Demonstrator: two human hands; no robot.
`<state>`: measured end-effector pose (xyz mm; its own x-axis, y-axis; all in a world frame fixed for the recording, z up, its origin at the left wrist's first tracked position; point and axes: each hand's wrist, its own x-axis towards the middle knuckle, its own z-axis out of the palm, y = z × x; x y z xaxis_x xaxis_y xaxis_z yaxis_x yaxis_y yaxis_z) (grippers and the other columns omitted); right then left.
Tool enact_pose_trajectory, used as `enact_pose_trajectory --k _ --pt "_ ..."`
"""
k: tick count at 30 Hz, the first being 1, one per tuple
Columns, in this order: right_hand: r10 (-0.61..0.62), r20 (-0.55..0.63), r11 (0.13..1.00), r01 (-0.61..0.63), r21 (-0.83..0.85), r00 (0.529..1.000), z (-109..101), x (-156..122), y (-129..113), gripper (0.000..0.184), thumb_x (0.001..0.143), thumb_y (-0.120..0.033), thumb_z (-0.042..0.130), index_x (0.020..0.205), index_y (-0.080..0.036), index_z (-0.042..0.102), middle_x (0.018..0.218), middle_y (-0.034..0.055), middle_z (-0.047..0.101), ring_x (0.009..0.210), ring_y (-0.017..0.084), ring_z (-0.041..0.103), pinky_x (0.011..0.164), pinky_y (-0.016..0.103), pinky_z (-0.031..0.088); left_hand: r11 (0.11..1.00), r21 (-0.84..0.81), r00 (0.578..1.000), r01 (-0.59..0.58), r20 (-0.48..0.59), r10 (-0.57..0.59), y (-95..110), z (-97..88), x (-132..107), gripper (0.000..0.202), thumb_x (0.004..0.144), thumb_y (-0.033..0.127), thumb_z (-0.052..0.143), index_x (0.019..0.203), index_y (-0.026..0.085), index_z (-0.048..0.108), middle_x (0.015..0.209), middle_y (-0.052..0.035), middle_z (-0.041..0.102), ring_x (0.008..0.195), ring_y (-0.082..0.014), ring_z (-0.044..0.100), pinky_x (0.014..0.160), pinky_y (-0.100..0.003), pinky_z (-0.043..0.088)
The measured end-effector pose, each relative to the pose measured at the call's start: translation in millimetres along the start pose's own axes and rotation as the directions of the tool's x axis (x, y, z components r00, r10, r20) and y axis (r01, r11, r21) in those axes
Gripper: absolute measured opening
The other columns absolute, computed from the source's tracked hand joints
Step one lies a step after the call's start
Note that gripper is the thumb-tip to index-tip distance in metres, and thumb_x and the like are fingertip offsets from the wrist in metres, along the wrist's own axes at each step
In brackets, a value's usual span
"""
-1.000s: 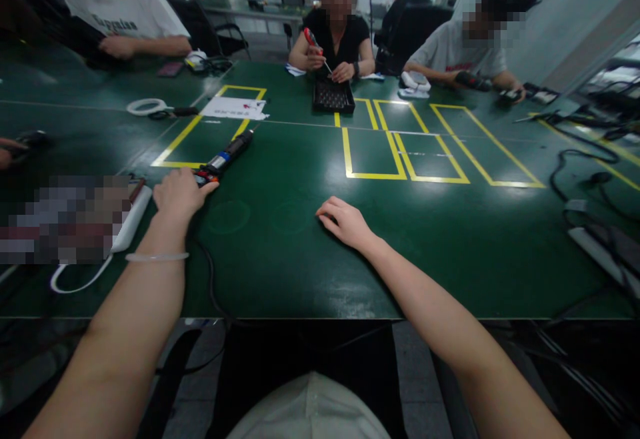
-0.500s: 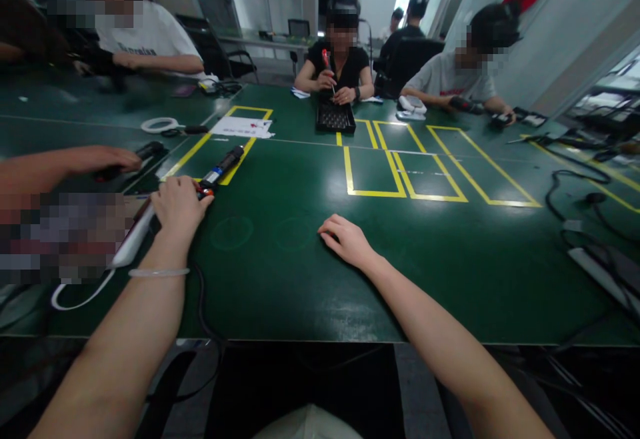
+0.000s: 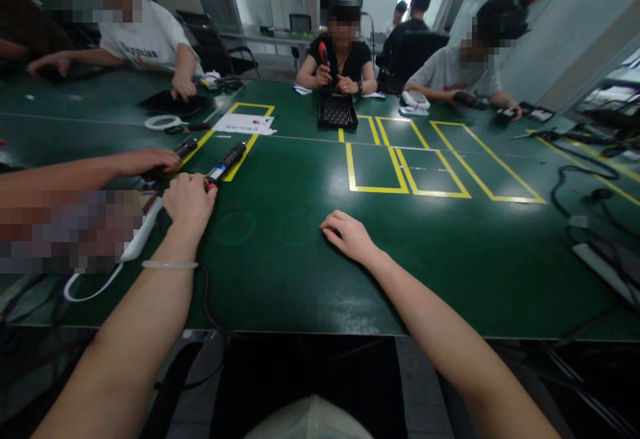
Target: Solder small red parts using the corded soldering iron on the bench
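Observation:
My left hand (image 3: 189, 200) is closed round the near end of a black cylindrical tool (image 3: 227, 162) with a blue and silver band. The tool slants away to the upper right. A bit of red-orange shows by my thumb; the tool's exact kind cannot be made out. My right hand (image 3: 349, 233) rests on the green table (image 3: 300, 285) with its fingers curled together, and nothing shows in it. Left of the tool, a co-worker's hand (image 3: 159, 160) lies on a second dark tool (image 3: 187, 148).
A white sheet (image 3: 243, 124) lies inside yellow tape marks. A white ring-shaped object (image 3: 163, 123) is left of it. Across the table a person works over a black tray (image 3: 337, 113). White power strip (image 3: 143, 233) at left; black cables (image 3: 560, 192) at right.
The co-worker's hand beside mine has moved right with its dark tool, nearer to my left hand. The far-left person has lowered a dark flat object to the table. My hands stay nearly still.

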<state>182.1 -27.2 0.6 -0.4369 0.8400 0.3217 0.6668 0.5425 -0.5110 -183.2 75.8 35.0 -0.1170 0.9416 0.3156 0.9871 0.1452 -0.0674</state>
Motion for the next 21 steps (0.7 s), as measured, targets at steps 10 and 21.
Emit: enact_pose_trajectory --k 10,21 --pt "0.005 0.002 1.0 -0.005 0.003 1.0 0.0 0.7 -0.3 0.015 0.097 -0.019 0.053 0.1 -0.019 0.067 0.105 0.0067 0.065 0.095 0.018 0.061 0.085 0.03 0.047 0.985 -0.158 0.995 0.065 -0.068 -0.077 3.2 -6.7 -1.4 0.048 0.098 0.046 0.039 0.119 0.008 0.06 0.118 -0.0196 0.062 0.101 -0.0311 0.058 0.085 -0.043 0.042" --pt "0.031 -0.023 0.989 -0.027 0.146 0.999 4.4 1.6 0.2 0.015 0.097 -0.02 0.053 0.1 -0.02 0.067 0.097 0.0044 0.063 0.086 0.015 0.06 0.079 0.027 0.046 0.285 -0.953 0.803 0.104 0.249 0.541 87.9 -24.9 -39.4 0.039 0.079 0.049 0.071 0.098 0.016 0.065 0.1 -0.0093 0.074 0.092 -0.0219 0.069 0.092 -0.04 0.052"
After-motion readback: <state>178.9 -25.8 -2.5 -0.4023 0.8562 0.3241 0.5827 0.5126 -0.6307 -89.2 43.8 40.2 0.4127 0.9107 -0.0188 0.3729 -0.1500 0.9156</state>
